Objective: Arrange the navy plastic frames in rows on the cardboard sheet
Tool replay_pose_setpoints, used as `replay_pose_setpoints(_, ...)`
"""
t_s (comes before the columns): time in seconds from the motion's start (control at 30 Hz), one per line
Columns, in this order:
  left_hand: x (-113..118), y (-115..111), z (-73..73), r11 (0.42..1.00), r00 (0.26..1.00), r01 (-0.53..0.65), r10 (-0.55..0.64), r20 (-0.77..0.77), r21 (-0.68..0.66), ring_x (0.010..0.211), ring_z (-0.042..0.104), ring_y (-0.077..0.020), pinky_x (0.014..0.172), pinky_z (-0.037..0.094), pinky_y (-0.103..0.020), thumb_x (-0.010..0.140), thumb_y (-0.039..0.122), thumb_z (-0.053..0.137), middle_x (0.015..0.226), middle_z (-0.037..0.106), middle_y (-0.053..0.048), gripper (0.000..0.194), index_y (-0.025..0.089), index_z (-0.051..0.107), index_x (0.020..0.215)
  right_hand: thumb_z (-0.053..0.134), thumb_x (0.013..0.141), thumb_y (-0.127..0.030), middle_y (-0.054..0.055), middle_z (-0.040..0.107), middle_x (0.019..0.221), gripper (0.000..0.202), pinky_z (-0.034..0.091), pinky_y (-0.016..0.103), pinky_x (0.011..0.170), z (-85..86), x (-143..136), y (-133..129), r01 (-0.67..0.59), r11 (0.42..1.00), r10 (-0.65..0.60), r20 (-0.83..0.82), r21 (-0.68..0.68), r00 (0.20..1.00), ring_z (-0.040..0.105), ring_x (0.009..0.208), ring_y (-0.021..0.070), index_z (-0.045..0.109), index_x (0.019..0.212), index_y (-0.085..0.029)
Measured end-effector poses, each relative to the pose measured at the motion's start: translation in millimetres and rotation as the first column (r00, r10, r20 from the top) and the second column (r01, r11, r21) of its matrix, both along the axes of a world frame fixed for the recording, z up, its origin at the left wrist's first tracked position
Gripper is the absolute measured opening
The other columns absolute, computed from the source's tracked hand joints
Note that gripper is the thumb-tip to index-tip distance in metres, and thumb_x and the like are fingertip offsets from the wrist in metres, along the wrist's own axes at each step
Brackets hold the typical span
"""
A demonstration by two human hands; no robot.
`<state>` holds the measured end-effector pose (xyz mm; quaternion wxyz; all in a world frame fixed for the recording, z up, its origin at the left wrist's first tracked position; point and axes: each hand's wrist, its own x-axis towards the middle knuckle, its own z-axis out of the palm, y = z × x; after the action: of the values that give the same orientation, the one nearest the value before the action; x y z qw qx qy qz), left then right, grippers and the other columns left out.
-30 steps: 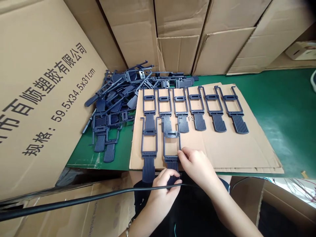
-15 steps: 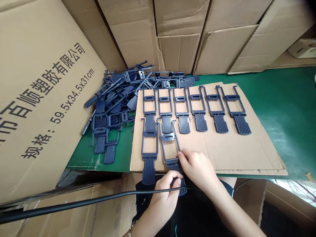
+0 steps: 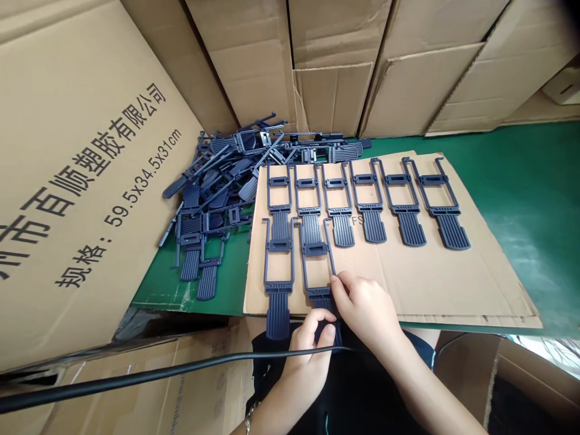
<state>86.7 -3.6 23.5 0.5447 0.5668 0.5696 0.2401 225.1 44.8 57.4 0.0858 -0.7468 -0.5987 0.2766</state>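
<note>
At the worktop's (image 3: 502, 163) front edge, left of centre, the front frame (image 3: 278, 284) lay flat on the sheet (image 3: 435, 278), its ribbed tab jutting out over the edge. Just right of it was the held frame (image 3: 316, 248), leaning slightly, its crossbar by the tab of a frame behind and its own tab past the edge too. The left hand (image 3: 308, 364) was curled nearly closed about that tab, though the fingers hid much of the grip; the right hand (image 3: 367, 305) pinched the lower end of the right rail between thumb and finger. The step in hand looked like setting this frame straight next to its neighbour. The next move seemed to call for a small turn to square it up, then a gentle release, so that neither frame got nudged. Farther left, a printed carton (image 3: 90, 90) stood against the worktop's left end. Beside it a loose pile (image 3: 192, 196) of similar frames filled the back left corner and spread toward the front, tangled enough that one could well snag another. Right of the pile, the back row (image 3: 344, 231) of six frames ran across the sheet, leaving little room above the held frame. Boxes (image 3: 335, 99) walled the worktop's back edge. A black cable (image 3: 181, 367) crossed before the left hand and might catch it. Below the front right, an open box (image 3: 487, 356) showed.
</note>
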Motion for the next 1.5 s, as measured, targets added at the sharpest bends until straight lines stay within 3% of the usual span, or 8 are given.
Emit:
replay_pose_setpoints(0.1, -0.2, -0.8, 2.8, 1.000, 0.997, -0.009, 0.009, -0.075, 0.011, 0.085, 0.056, -0.0171, 0.076, 0.046, -0.029, 0.083, 0.036, 0.050, 0.090, 0.061, -0.003, 0.021, 0.022, 0.057, 0.098, 0.037, 0.092, -0.029, 0.001, 0.060, 0.061, 0.030, 0.019, 0.025, 0.049, 0.1, -1.8, 1.5, -0.009, 1.000, 0.009, 0.018, 0.003, 1.000, 0.054, 0.056, 0.0157, 0.047, 0.065, -0.020)
replay_pose_setpoints(0.27, 2.2, -0.7, 0.9, 0.998, 0.994, 0.017, -0.024, -0.109, -0.064, 0.073, 0.059, -0.0158, 0.061, 0.049, -0.025, 0.074, 0.028, 0.057, 0.087, 0.063, -0.002, 0.031, 0.022, 0.055, 0.104, 0.038, 0.092, -0.029, 0.002, 0.060, 0.062, 0.029, 0.020, 0.025, 0.048, -0.3, -4.5, 3.8, -0.012, 1.000, 0.011, 0.049, 0.008, 0.999, 0.056, 0.056, 0.0168, 0.049, 0.066, -0.020)
replay_pose_setpoints(0.43, -0.6, -1.7, -6.5, 0.993, 0.979, 0.097, -0.084, -0.187, 0.061, 0.099, 0.059, -0.0189, 0.090, 0.047, -0.032, 0.066, 0.022, 0.067, 0.110, 0.062, -0.002, 0.054, 0.026, 0.051, 0.118, 0.038, 0.091, -0.028, 0.001, 0.060, 0.061, 0.027, 0.020, 0.024, 0.047, 1.1, -5.0, 4.9, -0.019, 1.000, 0.018, 0.086, 0.004, 0.996, 0.057, 0.056, 0.0175, 0.050, 0.068, -0.020)
replay_pose_setpoints(0.57, -7.6, -1.9, -9.4, 0.985, 0.972, 0.145, -0.124, -0.202, 0.092, 0.101, 0.059, -0.0176, 0.093, 0.047, -0.032, 0.071, 0.022, 0.064, 0.115, 0.061, 0.000, 0.057, 0.030, 0.048, 0.125, 0.039, 0.091, -0.028, 0.002, 0.061, 0.061, 0.027, 0.020, 0.024, 0.046, 2.6, -5.1, 5.6, -0.035, 0.999, 0.036, 0.116, -0.011, 0.993, 0.059, 0.057, 0.0185, 0.051, 0.069, -0.020)
replay_pose_setpoints(0.73, -13.1, -3.3, -11.3, 0.967, 0.954, 0.184, -0.133, -0.270, 0.175, 0.086, 0.064, -0.0164, 0.085, 0.051, -0.029, 0.074, 0.024, 0.063, 0.105, 0.066, -0.001, 0.057, 0.029, 0.048, 0.129, 0.040, 0.091, -0.030, 0.002, 0.061, 0.061, 0.027, 0.019, 0.024, 0.046, 3.4, -5.8, 6.7, -0.037, 0.999, 0.041, 0.142, -0.028, 0.989, 0.060, 0.057, 0.0191, 0.054, 0.069, -0.020)
replay_pose_setpoints(0.83, -11.4, -6.9, -14.0, 0.944, 0.940, 0.199, -0.107, -0.325, 0.264, 0.069, 0.064, -0.0145, 0.073, 0.053, -0.025, 0.078, 0.025, 0.060, 0.083, 0.069, 0.000, 0.054, 0.024, 0.048, 0.130, 0.040, 0.092, -0.032, 0.002, 0.061, 0.061, 0.029, 0.020, 0.024, 0.046, 3.6, -6.5, 6.3, -0.039, 0.999, 0.043, 0.148, -0.036, 0.988, 0.060, 0.056, 0.0188, 0.055, 0.069, -0.021)
replay_pose_setpoints(1.17, -11.9, -14.9, -16.9, 0.818, 0.887, 0.271, -0.008, -0.462, 0.506, 0.045, 0.055, -0.0121, 0.049, 0.046, -0.019, 0.081, 0.026, 0.058, 0.050, 0.055, 0.002, 0.047, 0.016, 0.053, 0.127, 0.041, 0.093, -0.032, 0.003, 0.062, 0.063, 0.029, 0.023, 0.025, 0.046, 6.2, -5.4, 4.3, -0.069, 0.997, 0.075, 0.152, -0.046, 0.986, 0.061, 0.057, 0.0188, 0.057, 0.071, -0.020)
replay_pose_setpoints(1.5, -14.9, -21.1, -17.9, 0.893, 0.906, 0.206, -0.020, -0.422, 0.401, 0.043, 0.051, -0.0130, 0.050, 0.047, -0.021, 0.086, 0.033, 0.049, 0.046, 0.049, 0.003, 0.045, 0.021, 0.050, 0.130, 0.043, 0.092, -0.035, 0.000, 0.061, 0.061, 0.030, 0.021, 0.024, 0.046, 3.7, -6.2, 4.1, -0.052, 0.999, 0.053, 0.125, -0.011, 0.991, 0.060, 0.057, 0.0184, 0.054, 0.068, -0.021)
